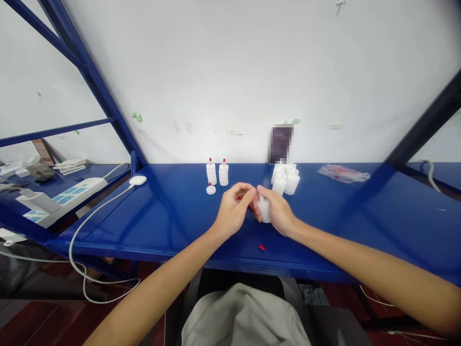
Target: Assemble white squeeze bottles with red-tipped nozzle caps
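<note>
My right hand (281,210) is wrapped round a small white squeeze bottle (265,210) held over the blue table (173,216). The fingers of my left hand (234,207) are curled in and pressed together by the bottle's upper end; whatever they pinch is hidden. Behind the left fingers, partly covered, lie some red caps (250,206). One loose red cap (261,247) rests near the front edge, below the hands. Beyond my left hand stand two ribbed white bottles (224,174) with red tips, and a low white round piece (211,190) with a red tip.
Several white bottles (292,182) stand grouped behind my right hand. Farther right lies a clear plastic bag (344,173) with red bits inside. A blurred dark object (280,144) leans at the wall. At left are a white puck (137,180) with a cable and a power strip (72,192).
</note>
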Demonstrator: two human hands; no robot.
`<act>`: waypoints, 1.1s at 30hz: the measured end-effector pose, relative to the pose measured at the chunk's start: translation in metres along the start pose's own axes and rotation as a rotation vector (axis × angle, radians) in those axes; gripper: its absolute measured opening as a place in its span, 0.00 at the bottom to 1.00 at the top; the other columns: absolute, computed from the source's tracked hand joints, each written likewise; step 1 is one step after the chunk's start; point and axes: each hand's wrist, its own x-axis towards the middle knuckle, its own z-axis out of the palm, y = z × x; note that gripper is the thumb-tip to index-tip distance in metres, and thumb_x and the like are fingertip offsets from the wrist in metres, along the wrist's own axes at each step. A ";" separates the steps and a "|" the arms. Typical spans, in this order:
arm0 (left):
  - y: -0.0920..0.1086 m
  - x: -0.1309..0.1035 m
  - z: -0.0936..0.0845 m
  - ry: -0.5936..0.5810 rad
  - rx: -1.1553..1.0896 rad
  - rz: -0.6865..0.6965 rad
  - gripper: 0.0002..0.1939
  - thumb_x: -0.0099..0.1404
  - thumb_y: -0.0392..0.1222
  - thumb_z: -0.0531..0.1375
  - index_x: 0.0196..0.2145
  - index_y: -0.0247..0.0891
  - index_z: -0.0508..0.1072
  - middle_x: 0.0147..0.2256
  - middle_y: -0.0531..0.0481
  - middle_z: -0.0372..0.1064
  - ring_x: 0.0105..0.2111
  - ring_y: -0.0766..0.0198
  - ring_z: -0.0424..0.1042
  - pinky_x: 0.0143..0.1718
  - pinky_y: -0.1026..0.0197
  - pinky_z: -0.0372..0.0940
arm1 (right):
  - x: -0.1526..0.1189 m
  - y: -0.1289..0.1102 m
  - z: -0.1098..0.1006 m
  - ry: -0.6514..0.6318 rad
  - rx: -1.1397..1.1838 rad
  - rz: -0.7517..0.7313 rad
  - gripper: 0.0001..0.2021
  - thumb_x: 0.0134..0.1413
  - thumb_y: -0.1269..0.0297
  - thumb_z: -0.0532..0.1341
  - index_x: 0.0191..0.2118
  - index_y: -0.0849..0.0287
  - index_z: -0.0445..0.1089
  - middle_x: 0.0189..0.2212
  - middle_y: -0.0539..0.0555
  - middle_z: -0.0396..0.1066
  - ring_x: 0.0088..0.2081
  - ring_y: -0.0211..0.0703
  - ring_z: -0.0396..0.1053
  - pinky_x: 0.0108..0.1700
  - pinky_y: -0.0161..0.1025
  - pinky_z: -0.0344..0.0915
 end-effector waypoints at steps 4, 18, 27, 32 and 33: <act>0.008 0.001 -0.022 0.077 0.324 0.127 0.23 0.68 0.47 0.55 0.17 0.36 0.64 0.20 0.53 0.62 0.27 0.66 0.63 0.35 0.62 0.61 | 0.005 -0.002 -0.004 0.076 -0.050 0.008 0.25 0.55 0.41 0.59 0.21 0.59 0.65 0.14 0.48 0.62 0.15 0.34 0.58 0.19 0.34 0.57; -0.016 -0.156 -0.041 -0.914 0.620 -0.132 0.10 0.57 0.45 0.63 0.22 0.40 0.72 0.22 0.52 0.70 0.29 0.61 0.72 0.36 0.60 0.66 | -0.002 -0.005 -0.004 -0.044 -0.284 -0.084 0.26 0.62 0.45 0.53 0.21 0.59 0.66 0.16 0.49 0.62 0.20 0.36 0.60 0.24 0.35 0.57; -0.159 -0.178 0.001 -0.977 0.960 -0.085 0.15 0.49 0.58 0.65 0.31 0.49 0.77 0.21 0.49 0.69 0.24 0.47 0.75 0.20 0.51 0.63 | -0.008 -0.005 -0.005 -0.129 -0.358 -0.124 0.26 0.64 0.45 0.52 0.23 0.60 0.67 0.20 0.51 0.64 0.22 0.37 0.62 0.28 0.37 0.60; -0.150 -0.169 0.003 -1.182 0.967 -0.024 0.09 0.54 0.53 0.62 0.28 0.47 0.76 0.20 0.50 0.70 0.23 0.48 0.75 0.19 0.52 0.65 | -0.008 -0.004 -0.005 -0.143 -0.356 -0.114 0.25 0.64 0.47 0.51 0.23 0.60 0.67 0.21 0.51 0.64 0.23 0.37 0.62 0.28 0.37 0.61; -0.148 -0.167 0.001 -1.198 0.951 -0.045 0.08 0.55 0.52 0.61 0.29 0.47 0.77 0.21 0.51 0.71 0.24 0.49 0.76 0.21 0.52 0.66 | -0.008 -0.005 -0.005 -0.140 -0.354 -0.114 0.25 0.64 0.47 0.51 0.23 0.60 0.67 0.21 0.51 0.64 0.23 0.37 0.62 0.28 0.36 0.61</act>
